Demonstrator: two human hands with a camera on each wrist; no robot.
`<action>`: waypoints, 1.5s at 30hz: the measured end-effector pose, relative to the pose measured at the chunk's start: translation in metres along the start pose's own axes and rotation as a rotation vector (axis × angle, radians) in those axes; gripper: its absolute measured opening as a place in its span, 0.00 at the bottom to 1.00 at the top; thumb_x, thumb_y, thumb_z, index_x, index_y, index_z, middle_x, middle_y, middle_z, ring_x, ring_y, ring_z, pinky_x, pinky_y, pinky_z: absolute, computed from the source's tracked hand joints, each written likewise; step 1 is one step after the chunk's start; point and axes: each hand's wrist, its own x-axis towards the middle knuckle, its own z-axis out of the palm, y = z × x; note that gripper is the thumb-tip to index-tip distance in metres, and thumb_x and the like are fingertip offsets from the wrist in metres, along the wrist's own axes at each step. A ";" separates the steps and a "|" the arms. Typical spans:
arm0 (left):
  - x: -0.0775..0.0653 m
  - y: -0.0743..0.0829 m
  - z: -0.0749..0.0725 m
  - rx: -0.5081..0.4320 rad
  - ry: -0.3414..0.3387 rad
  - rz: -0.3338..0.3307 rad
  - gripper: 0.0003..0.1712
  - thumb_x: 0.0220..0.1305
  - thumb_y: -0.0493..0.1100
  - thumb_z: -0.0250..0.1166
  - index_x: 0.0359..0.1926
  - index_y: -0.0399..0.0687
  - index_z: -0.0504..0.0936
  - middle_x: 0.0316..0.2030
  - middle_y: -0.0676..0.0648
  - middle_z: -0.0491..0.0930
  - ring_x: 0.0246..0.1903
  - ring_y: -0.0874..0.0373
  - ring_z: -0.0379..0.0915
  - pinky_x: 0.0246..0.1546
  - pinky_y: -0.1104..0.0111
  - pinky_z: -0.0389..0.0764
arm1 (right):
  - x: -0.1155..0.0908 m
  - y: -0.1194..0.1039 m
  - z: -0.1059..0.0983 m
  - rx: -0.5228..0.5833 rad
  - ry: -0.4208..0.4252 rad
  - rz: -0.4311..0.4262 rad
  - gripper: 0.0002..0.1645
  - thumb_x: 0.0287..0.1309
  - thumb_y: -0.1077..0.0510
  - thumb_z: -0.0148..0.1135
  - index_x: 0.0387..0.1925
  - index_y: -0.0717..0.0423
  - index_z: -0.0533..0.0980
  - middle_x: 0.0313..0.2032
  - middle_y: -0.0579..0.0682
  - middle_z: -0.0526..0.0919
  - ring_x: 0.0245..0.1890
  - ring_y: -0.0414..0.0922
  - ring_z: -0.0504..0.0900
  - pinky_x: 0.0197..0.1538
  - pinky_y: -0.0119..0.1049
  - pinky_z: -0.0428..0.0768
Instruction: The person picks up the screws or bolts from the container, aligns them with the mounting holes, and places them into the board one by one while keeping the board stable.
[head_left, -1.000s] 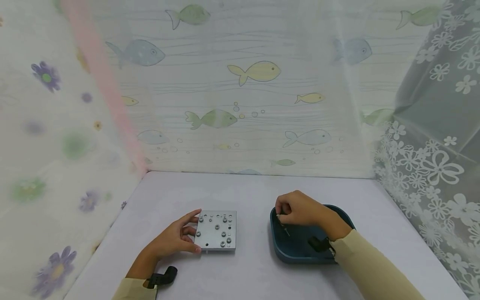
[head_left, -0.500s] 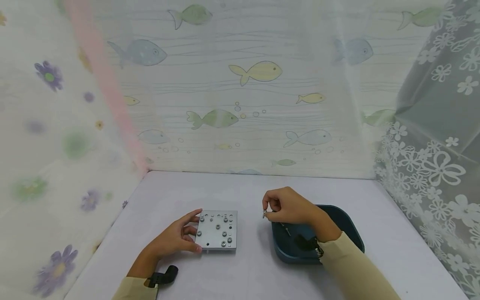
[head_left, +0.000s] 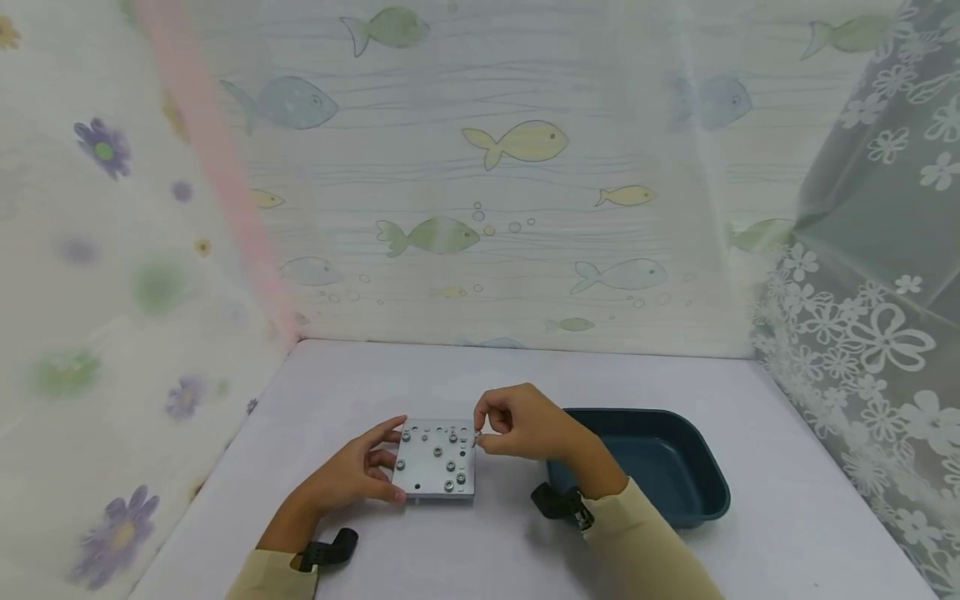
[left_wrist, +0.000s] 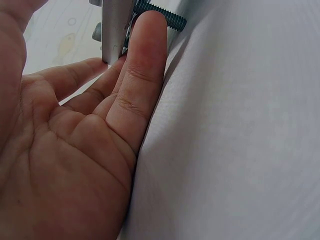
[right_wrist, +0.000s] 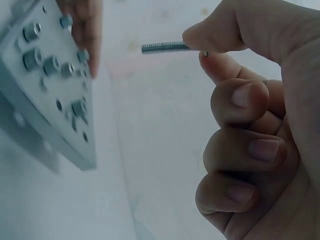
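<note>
A square silver metal plate (head_left: pixel 425 475) with several socket-head screws and some open holes sits on the table. My left hand (head_left: pixel 348 483) grips its left side, thumb at the near corner and index finger at the far one. Below the plate a threaded screw shank (left_wrist: pixel 167 19) sticks out beside a finger in the left wrist view. My right hand (head_left: pixel 525 425) pinches a screw (right_wrist: pixel 165 47) between thumb and index finger, threaded end outward, its head hidden by the fingertips. In the head view that hand is at the plate's right edge; contact cannot be told.
A dark blue tray (head_left: pixel 708 454) stands on the white table (head_left: pixel 495 550) to the right, partly behind the right forearm. A fish-print curtain (head_left: pixel 525 250) hangs at the back, and patterned sheets hang at both sides.
My right hand has moved left from over the tray to the plate's right edge, carrying the screw. The left hand and the plate have stayed in place.
</note>
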 end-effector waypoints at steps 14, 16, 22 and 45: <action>-0.001 0.003 -0.002 -0.008 -0.041 0.015 0.68 0.48 0.36 0.83 0.83 0.49 0.49 0.73 0.33 0.59 0.52 0.50 0.81 0.45 0.66 0.87 | 0.026 -0.014 0.056 0.061 -0.110 0.028 0.06 0.57 0.58 0.72 0.35 0.45 0.82 0.15 0.38 0.66 0.16 0.32 0.63 0.23 0.26 0.62; -0.001 0.004 -0.002 -0.006 -0.045 0.022 0.68 0.48 0.35 0.83 0.83 0.48 0.49 0.73 0.32 0.59 0.51 0.50 0.81 0.45 0.66 0.87 | 0.029 -0.014 0.061 0.057 -0.119 0.016 0.07 0.57 0.59 0.72 0.35 0.45 0.82 0.15 0.38 0.66 0.16 0.31 0.62 0.22 0.26 0.61; 0.000 0.004 -0.003 -0.021 -0.058 0.034 0.68 0.49 0.34 0.82 0.83 0.47 0.48 0.73 0.31 0.58 0.52 0.49 0.81 0.45 0.66 0.87 | 0.035 -0.015 0.073 0.032 -0.133 0.024 0.07 0.56 0.59 0.73 0.34 0.44 0.82 0.15 0.38 0.66 0.16 0.31 0.62 0.21 0.25 0.60; -0.003 0.004 -0.003 -0.033 -0.040 0.015 0.69 0.47 0.36 0.84 0.83 0.52 0.49 0.73 0.37 0.61 0.54 0.48 0.81 0.47 0.65 0.87 | 0.039 -0.011 0.091 -0.143 -0.170 0.061 0.05 0.57 0.56 0.75 0.31 0.42 0.85 0.16 0.36 0.70 0.17 0.31 0.66 0.22 0.25 0.64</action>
